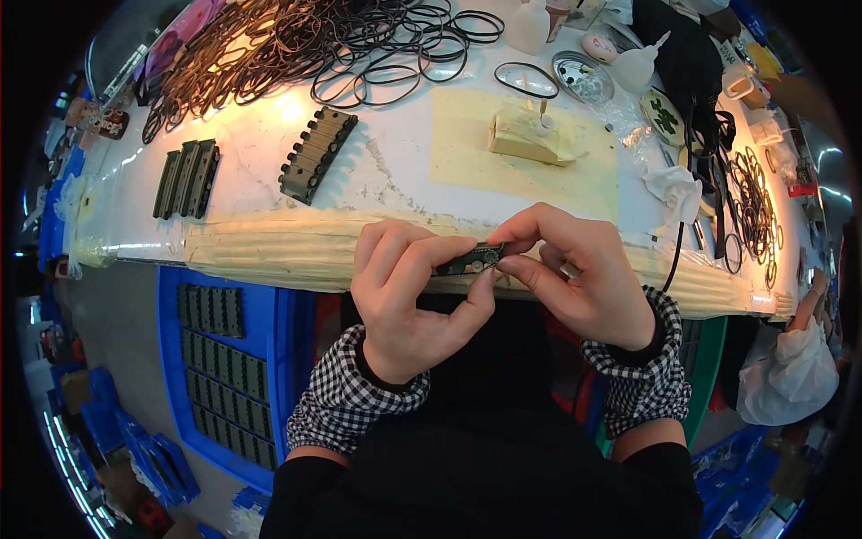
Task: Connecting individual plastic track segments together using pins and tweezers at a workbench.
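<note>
Close to the table's front edge, a small dark-green part with wheel-like discs along its side (470, 261) is held level between both my hands. My left hand (400, 292) is closed on its left end, thumb below and fingers above. The right hand (575, 278) pinches the other end with thumb and forefinger; a thin dark edge shows along the part there. My fingers cover some of it. Similar green parts stand on the table beyond: one group at the far left (186, 180), another, with round knobs on its side, (318, 154) nearer the middle.
Thin black loops (296, 45) lie heaped at the back. On a yellow sheet (458, 135) sits a taped block (530, 139). Behind it are a metal dish (597, 83) and a squeeze bottle (637, 65). A blue crate (171, 359) with rows of green parts stands below left.
</note>
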Demonstrator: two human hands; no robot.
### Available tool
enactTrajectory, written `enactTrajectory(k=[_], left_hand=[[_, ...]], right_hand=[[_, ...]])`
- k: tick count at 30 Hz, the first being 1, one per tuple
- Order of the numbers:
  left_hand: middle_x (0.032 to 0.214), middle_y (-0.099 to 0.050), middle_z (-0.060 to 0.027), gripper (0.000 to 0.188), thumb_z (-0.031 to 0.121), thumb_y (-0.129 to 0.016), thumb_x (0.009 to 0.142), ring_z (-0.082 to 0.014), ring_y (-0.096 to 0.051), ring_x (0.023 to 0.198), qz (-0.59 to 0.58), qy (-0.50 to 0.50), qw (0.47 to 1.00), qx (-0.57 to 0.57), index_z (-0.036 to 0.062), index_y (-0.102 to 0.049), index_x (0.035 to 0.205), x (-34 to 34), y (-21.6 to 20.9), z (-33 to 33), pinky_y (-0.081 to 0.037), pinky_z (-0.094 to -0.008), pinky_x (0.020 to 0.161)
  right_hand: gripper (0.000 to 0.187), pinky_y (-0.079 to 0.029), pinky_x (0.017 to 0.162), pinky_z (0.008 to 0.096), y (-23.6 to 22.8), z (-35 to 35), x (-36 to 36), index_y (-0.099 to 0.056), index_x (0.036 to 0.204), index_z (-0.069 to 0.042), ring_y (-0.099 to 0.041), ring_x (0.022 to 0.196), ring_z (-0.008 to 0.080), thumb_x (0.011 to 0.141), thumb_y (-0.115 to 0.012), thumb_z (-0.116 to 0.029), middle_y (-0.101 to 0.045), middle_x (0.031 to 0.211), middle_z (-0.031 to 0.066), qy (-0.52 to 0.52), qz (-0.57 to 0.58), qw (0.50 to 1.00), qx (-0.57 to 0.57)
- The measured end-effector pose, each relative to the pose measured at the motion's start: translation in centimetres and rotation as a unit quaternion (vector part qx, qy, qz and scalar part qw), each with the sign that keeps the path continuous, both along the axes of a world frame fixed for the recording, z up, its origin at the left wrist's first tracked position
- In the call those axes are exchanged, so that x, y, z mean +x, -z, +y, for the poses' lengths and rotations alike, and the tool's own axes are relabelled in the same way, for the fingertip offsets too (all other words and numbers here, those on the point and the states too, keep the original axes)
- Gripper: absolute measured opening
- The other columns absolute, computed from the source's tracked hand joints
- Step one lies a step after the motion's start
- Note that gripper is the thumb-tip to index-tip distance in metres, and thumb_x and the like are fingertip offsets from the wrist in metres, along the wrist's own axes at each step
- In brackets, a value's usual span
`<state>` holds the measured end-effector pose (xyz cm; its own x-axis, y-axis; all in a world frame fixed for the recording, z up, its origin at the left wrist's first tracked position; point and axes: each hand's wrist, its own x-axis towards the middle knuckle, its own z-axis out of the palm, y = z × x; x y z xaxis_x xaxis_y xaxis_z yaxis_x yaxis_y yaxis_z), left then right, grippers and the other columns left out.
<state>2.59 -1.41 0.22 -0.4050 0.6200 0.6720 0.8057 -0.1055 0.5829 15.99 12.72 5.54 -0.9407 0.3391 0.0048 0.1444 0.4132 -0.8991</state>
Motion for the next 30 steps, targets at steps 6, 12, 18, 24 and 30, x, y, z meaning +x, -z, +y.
enactTrajectory(k=[6,12,18,24,30], left_hand=[[0.077,-0.058,-0.0045,0.027,0.009,-0.077,0.062,-0.0223,-0.053,0.075,0.001,-0.011,1.000,0.007,0.0055,-0.065,0.087,0.19,0.32,-0.05,-0.045,-0.0320,0.069],[0.077,-0.058,-0.0040,0.028,0.009,-0.078,0.062,-0.0221,-0.053,0.075,0.010,-0.010,1.000,0.012,0.0060,-0.065,0.087,0.08,0.66,-0.08,-0.044,-0.0323,0.069],[0.076,-0.058,-0.0040,0.027,0.009,-0.078,0.061,-0.0225,-0.053,0.075,0.017,-0.009,1.000,0.003,0.0066,-0.066,0.085,0.20,0.58,-0.22,-0.045,-0.0326,0.068],[0.072,-0.056,-0.0016,0.029,0.012,-0.080,0.056,-0.0217,-0.052,0.074,0.028,-0.021,0.999,0.015,0.0099,-0.066,0.082,0.06,0.97,-0.12,-0.043,-0.0327,0.069],[0.073,-0.057,-0.0041,0.025,0.011,-0.075,0.060,-0.0228,-0.052,0.073,0.045,-0.033,0.998,0.011,0.0061,-0.062,0.081,0.21,0.82,-0.44,-0.043,-0.0334,0.067]], right_hand=[[0.019,-0.053,0.057,0.0274,0.03,-0.34,-0.01,-0.059,0.102,0.000,-0.065,0.070,0.0178,0.083,-0.062,0.005,-0.065,0.083,0.0098,-0.001,0.031,0.999,0.008],[0.018,-0.053,0.058,0.0260,-0.06,-0.32,0.07,-0.060,0.101,0.000,-0.065,0.072,0.0159,0.084,-0.061,0.005,-0.065,0.083,0.0094,-0.004,0.031,0.999,0.010],[0.013,-0.051,0.059,0.0228,0.20,-0.25,0.24,-0.061,0.099,0.001,-0.062,0.073,0.0081,0.087,-0.061,0.003,-0.066,0.083,0.0077,-0.007,0.036,0.999,-0.040],[0.010,-0.048,0.057,0.0207,0.13,-0.10,0.27,-0.061,0.098,0.002,-0.059,0.069,0.0058,0.088,-0.061,0.002,-0.066,0.083,0.0076,-0.012,0.001,0.997,-0.078],[0.012,-0.052,0.060,0.0222,0.13,-0.73,0.06,-0.060,0.098,0.002,-0.062,0.073,0.0078,0.087,-0.061,0.003,-0.066,0.083,0.0085,-0.010,0.017,0.997,-0.081]])
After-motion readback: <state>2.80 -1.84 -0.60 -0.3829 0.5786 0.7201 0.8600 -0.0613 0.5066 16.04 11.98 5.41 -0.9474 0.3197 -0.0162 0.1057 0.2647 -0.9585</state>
